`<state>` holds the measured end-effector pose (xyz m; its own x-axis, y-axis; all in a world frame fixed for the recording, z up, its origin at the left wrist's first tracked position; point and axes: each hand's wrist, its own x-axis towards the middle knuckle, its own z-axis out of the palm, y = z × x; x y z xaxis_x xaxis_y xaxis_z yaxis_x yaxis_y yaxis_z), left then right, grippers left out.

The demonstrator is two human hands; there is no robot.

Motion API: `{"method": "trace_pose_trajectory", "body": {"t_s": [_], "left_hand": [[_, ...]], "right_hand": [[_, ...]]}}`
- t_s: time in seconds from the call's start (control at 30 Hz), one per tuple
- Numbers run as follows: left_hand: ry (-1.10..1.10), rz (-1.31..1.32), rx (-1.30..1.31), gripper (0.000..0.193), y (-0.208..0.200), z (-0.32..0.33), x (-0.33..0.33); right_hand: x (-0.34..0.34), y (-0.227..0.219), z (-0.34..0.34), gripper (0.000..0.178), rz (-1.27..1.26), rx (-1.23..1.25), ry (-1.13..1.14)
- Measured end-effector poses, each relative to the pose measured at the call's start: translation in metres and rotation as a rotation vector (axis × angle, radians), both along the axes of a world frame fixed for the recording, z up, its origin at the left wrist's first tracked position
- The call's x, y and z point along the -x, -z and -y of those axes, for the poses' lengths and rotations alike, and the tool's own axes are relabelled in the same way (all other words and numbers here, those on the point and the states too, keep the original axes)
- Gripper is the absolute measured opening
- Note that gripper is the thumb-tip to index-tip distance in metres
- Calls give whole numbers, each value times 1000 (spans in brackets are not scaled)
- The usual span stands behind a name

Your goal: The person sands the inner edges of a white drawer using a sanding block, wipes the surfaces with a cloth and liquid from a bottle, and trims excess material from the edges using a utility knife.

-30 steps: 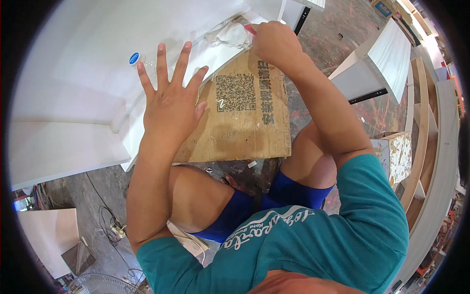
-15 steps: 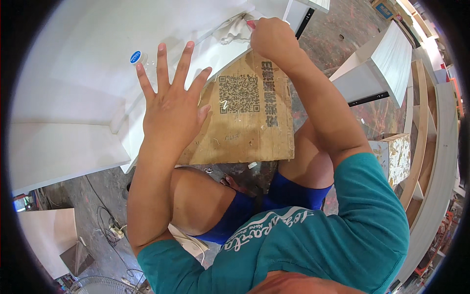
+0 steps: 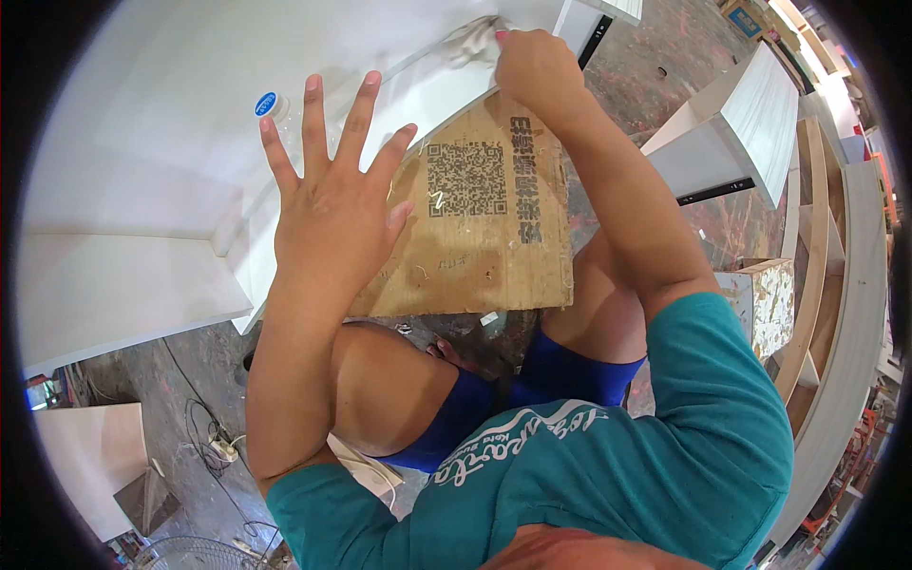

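My right hand is closed around a pale, crumpled cloth. The cloth is slightly blurred and lies against the inner edge of a white cabinet. My left hand is spread wide, palm down, with nothing in its fingers; I cannot tell whether it rests on the cabinet's front edge. Just beyond its little finger stands a clear bottle with a blue-and-white cap, its body partly hidden by the fingers. A printed cardboard sheet lies between my arms, in front of the cabinet.
At the right sits a white drawer box with a black slide rail. Wooden frame pieces stand farther right. Cables and a wire fan guard are on the floor at the lower left, near a pale board.
My right hand has shifted slightly right with the cloth, which has slid along the cabinet edge. My left hand has barely moved and stays spread.
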<state>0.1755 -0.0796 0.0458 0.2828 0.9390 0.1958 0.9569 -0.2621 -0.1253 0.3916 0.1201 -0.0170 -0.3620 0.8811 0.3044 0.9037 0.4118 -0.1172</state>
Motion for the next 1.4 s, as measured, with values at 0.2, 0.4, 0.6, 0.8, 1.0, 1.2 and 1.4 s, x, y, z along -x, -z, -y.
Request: {"method": "trace_pose_trajectory", "body": {"t_s": [0.2,0.4,0.6,0.8,1.0,1.2,1.4], "left_hand": [[-2,-32,3,71,-4,-3,-4],[-170,-6,-243,80,-2,-18,17],[-180,417,-262,50,12,-43,51],[-253,578,-225,25,-33,-2,49],[-373,530,-690,26,-54,135,79],[-723,589,-758,25,-19,280,112],[-1250,410,-193,24,125,315,133]], "right_hand": [[22,18,21,24,-20,-6,-66],[2,8,-4,24,-37,3,-24],[23,11,30,22,-31,39,-92],[8,8,5,20,-44,-11,-100],[28,-2,30,20,-62,58,-105],[17,-3,17,19,-105,70,-137],[-4,20,-10,19,-3,-172,-140]]}}
